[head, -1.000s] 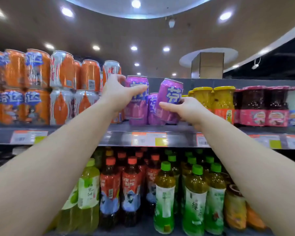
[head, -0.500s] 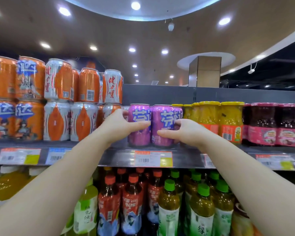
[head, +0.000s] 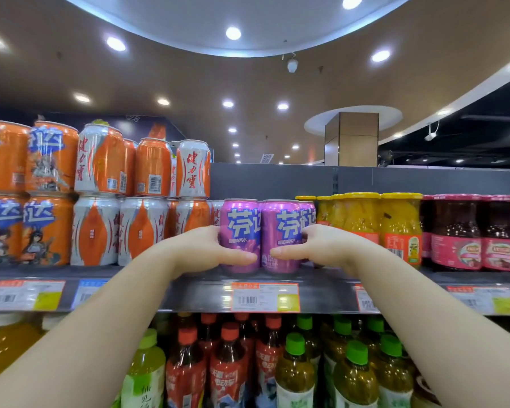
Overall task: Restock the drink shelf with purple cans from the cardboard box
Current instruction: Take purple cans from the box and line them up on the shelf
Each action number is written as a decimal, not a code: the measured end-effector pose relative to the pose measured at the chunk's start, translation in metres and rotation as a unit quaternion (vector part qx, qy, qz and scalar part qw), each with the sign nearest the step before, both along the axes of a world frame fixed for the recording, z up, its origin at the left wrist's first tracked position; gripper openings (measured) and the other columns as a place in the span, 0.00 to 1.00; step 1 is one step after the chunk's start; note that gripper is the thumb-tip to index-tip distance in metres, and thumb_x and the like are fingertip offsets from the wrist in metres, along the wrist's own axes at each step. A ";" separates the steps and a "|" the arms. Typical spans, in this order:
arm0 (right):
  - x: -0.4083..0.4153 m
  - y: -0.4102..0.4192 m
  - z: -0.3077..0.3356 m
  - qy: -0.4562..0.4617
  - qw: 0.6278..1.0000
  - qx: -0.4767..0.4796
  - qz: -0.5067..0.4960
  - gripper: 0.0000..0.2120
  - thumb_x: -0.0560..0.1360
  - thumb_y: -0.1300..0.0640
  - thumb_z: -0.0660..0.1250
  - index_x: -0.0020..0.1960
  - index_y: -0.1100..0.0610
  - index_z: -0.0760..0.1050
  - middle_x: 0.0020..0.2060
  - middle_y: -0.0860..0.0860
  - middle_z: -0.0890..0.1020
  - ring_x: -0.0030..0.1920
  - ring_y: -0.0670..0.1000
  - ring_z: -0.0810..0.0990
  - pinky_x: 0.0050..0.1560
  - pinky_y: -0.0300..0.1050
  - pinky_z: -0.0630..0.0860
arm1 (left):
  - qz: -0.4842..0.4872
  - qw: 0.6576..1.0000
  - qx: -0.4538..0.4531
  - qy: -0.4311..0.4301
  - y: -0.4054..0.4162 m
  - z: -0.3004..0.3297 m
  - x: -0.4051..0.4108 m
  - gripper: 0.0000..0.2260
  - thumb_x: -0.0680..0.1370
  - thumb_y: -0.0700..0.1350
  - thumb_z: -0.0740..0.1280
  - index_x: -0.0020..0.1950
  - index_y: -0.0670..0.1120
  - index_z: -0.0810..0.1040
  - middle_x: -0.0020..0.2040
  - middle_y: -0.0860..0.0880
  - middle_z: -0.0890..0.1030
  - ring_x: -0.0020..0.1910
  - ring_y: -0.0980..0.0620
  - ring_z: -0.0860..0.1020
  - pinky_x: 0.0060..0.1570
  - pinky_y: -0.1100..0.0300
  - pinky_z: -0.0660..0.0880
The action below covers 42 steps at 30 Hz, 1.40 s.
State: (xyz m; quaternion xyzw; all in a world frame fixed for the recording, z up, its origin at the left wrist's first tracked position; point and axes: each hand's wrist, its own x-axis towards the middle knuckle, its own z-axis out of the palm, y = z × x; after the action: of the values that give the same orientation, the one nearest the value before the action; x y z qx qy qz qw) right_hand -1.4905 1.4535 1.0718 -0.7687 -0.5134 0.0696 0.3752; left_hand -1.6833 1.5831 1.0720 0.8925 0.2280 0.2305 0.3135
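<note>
Two purple cans stand upright side by side at the front of the top shelf (head: 195, 279). My left hand (head: 206, 248) grips the left purple can (head: 239, 228), thumb across its front low down. My right hand (head: 318, 245) grips the right purple can (head: 280, 231) the same way, thumb pointing left. Another purple can (head: 308, 214) stands behind them on the right, partly hidden. The cardboard box is out of view.
Orange and silver cans (head: 142, 225) are stacked two high left of the purple ones. Yellow-lidded fruit jars (head: 362, 216) and dark red jars (head: 457, 231) stand to the right. Bottled teas and drinks (head: 295, 366) fill the shelf below. Price tags (head: 265, 297) line the shelf edge.
Both cans came down from tilted in the air to standing on the shelf, then were drawn together at the front. My hands stay wrapped round them.
</note>
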 end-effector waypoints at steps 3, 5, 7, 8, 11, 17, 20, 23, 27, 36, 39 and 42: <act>-0.002 -0.001 0.000 0.009 1.000 0.005 0.007 0.23 0.64 0.38 0.77 0.52 0.49 0.80 0.48 0.44 0.85 0.49 0.46 0.82 0.51 0.44 0.76 | -0.009 1.000 -0.003 0.001 -0.001 0.003 0.003 0.10 0.70 0.57 0.74 0.48 0.56 0.78 0.49 0.56 0.84 0.49 0.57 0.82 0.49 0.62 0.76; -0.001 0.002 -0.002 0.016 1.000 0.014 0.008 0.23 0.62 0.38 0.77 0.52 0.49 0.80 0.48 0.43 0.85 0.50 0.47 0.83 0.55 0.46 0.77 | -0.005 1.000 -0.002 -0.002 -0.002 0.002 0.003 0.09 0.72 0.57 0.73 0.46 0.56 0.77 0.47 0.58 0.83 0.47 0.59 0.81 0.44 0.65 0.74; 0.003 0.004 -0.005 0.027 0.999 0.026 0.007 0.26 0.60 0.37 0.78 0.52 0.49 0.81 0.47 0.44 0.86 0.50 0.47 0.84 0.58 0.51 0.78 | -0.003 1.000 0.000 -0.007 -0.003 0.001 0.003 0.09 0.72 0.57 0.72 0.45 0.56 0.77 0.47 0.58 0.83 0.47 0.60 0.81 0.42 0.66 0.73; 0.005 0.004 -0.006 0.035 0.999 0.031 0.006 0.25 0.60 0.38 0.78 0.53 0.49 0.80 0.47 0.44 0.86 0.50 0.48 0.84 0.59 0.51 0.78 | -0.003 1.000 -0.002 -0.009 -0.003 0.001 0.002 0.09 0.72 0.57 0.72 0.45 0.56 0.76 0.47 0.58 0.83 0.47 0.59 0.81 0.42 0.66 0.73; 0.008 0.001 -0.008 0.052 0.998 0.042 0.014 0.25 0.62 0.39 0.78 0.55 0.49 0.80 0.48 0.44 0.86 0.51 0.48 0.84 0.59 0.51 0.78 | -0.006 1.000 -0.014 -0.020 -0.005 0.000 0.003 0.08 0.72 0.56 0.72 0.45 0.55 0.76 0.46 0.58 0.83 0.46 0.61 0.80 0.40 0.67 0.72; 0.012 0.000 -0.007 0.059 0.997 0.041 0.006 0.33 0.53 0.36 0.78 0.54 0.49 0.81 0.47 0.46 0.86 0.50 0.50 0.85 0.58 0.53 0.79 | 0.002 0.999 -0.021 -0.033 -0.003 -0.004 0.003 0.10 0.71 0.57 0.72 0.46 0.56 0.76 0.48 0.57 0.82 0.47 0.60 0.80 0.41 0.66 0.71; 0.013 -0.004 -0.006 0.074 0.995 0.063 0.006 0.26 0.62 0.47 0.80 0.57 0.50 0.77 0.49 0.47 0.86 0.50 0.49 0.85 0.57 0.52 0.80 | 0.001 0.999 -0.019 -0.035 -0.003 -0.006 0.004 0.10 0.71 0.58 0.72 0.46 0.56 0.75 0.47 0.58 0.81 0.47 0.61 0.78 0.41 0.67 0.70; 0.012 -0.006 -0.006 0.075 0.994 0.080 0.000 0.27 0.63 0.50 0.80 0.59 0.50 0.74 0.50 0.48 0.85 0.50 0.50 0.84 0.56 0.52 0.80 | 0.008 0.999 -0.015 -0.033 0.000 -0.006 0.005 0.12 0.71 0.59 0.72 0.49 0.56 0.76 0.49 0.57 0.82 0.49 0.59 0.79 0.43 0.65 0.72; 0.011 -0.006 -0.007 0.072 0.994 0.082 -0.004 0.27 0.64 0.50 0.80 0.59 0.50 0.73 0.50 0.48 0.84 0.50 0.49 0.84 0.56 0.51 0.80 | 0.013 0.999 -0.013 -0.032 0.003 -0.009 0.006 0.16 0.70 0.60 0.72 0.52 0.55 0.77 0.51 0.55 0.82 0.50 0.57 0.79 0.46 0.63 0.73; 0.009 -0.007 -0.009 0.048 0.996 0.079 -0.001 0.31 0.60 0.42 0.80 0.58 0.48 0.75 0.50 0.46 0.85 0.50 0.48 0.84 0.54 0.51 0.81 | 0.013 0.999 -0.008 -0.035 0.006 -0.010 0.008 0.20 0.68 0.62 0.73 0.56 0.54 0.79 0.50 0.56 0.84 0.50 0.56 0.81 0.51 0.60 0.75; 0.003 -0.008 -0.008 0.031 0.996 0.080 0.009 0.26 0.63 0.43 0.79 0.57 0.48 0.76 0.49 0.45 0.85 0.49 0.47 0.84 0.49 0.46 0.81 | 0.009 1.000 -0.008 -0.028 0.004 -0.009 0.008 0.18 0.70 0.61 0.72 0.55 0.54 0.78 0.50 0.55 0.83 0.50 0.57 0.80 0.48 0.62 0.74; -0.003 -0.007 -0.009 0.033 0.995 0.087 0.020 0.24 0.65 0.44 0.79 0.57 0.48 0.76 0.48 0.45 0.85 0.48 0.44 0.84 0.48 0.43 0.81 | 0.005 1.000 -0.007 -0.023 0.004 -0.008 0.008 0.15 0.71 0.60 0.72 0.52 0.55 0.78 0.50 0.55 0.84 0.50 0.56 0.81 0.52 0.59 0.75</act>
State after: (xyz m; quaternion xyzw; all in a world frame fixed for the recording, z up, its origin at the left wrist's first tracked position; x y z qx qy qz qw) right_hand -1.4935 1.4462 1.0630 -0.7199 -0.5203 0.0580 0.4557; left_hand -1.6757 1.5872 1.0638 0.8836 0.2267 0.2513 0.3237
